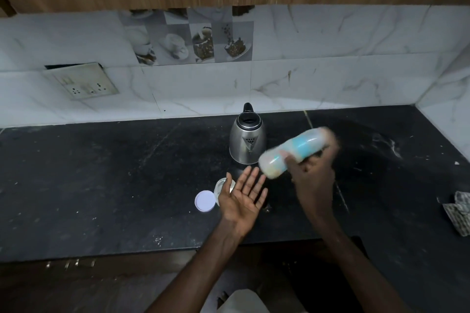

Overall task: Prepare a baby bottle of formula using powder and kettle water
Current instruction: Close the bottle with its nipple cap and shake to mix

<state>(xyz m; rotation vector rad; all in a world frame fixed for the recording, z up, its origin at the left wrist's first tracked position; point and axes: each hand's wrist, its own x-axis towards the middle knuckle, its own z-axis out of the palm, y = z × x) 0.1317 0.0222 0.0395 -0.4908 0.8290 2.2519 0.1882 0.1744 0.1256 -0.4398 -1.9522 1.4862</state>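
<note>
My right hand point(314, 173) grips a baby bottle point(292, 151) with a blue band, held tilted almost sideways above the counter and blurred by motion. My left hand point(244, 197) is held open, palm up, just left of and below the bottle, holding nothing. A steel kettle point(247, 142) with its lid up stands behind the hands near the wall. A small clear container point(220, 185) sits on the counter, partly hidden by my left hand, with its white round lid point(205, 201) lying beside it.
The black stone counter point(101, 180) runs left to right, with its front edge near my body. A wall socket plate point(81, 82) is on the tiled backsplash at left. A crumpled patterned cloth point(459, 211) lies at the right edge.
</note>
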